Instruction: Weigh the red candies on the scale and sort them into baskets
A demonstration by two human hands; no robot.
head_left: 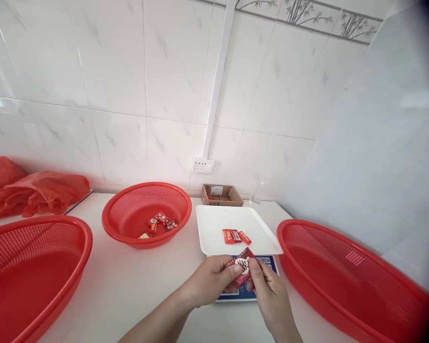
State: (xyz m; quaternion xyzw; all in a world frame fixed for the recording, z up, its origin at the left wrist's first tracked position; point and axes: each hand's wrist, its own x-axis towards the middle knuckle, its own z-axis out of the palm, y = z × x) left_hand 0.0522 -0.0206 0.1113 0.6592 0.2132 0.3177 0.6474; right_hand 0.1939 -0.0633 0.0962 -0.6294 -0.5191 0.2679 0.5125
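Both my hands hold one small dark red packet [243,268] with white print, just above the front of a blue scale [268,265]. My left hand [210,281] pinches its left side with thumb and fingers closed. My right hand [268,295] grips its right edge. Behind the packet, a white square tray [214,224] rests on the scale and carries three small red candies [236,236]. The round red basket [111,224] further left holds several wrapped candies [159,224].
A large red basket [82,243] sits at the left edge and another large red basket [289,238] at the right. A small cardboard box [232,195] and a clear bottle [258,193] stand by the tiled wall. Red plastic bags [35,193] lie at far left.
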